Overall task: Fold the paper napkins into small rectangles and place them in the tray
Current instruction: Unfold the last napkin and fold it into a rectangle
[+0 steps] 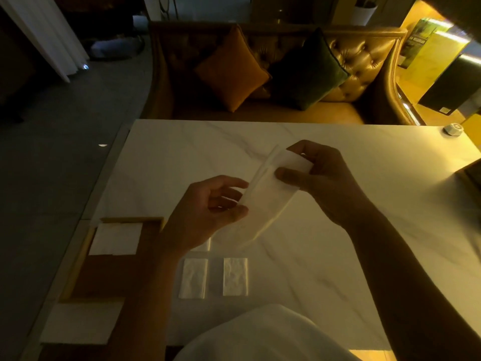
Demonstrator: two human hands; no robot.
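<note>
At centre frame the napkin (268, 196), folded into a long strip, is held in the air above the desk (338, 269). The right hand (322, 178) pinches its upper end between thumb and curled fingers. The left hand (205, 212) pinches its lower left edge. The tray (131, 219) sits at lower left. With nothing flat beneath the napkin, its loose layers may splay and the next fold could come out crooked.

white napkin (270, 194), white marble-veined table (338, 256), brown tray (104, 277), orange cushion (231, 69), dark green cushion (307, 71).
</note>
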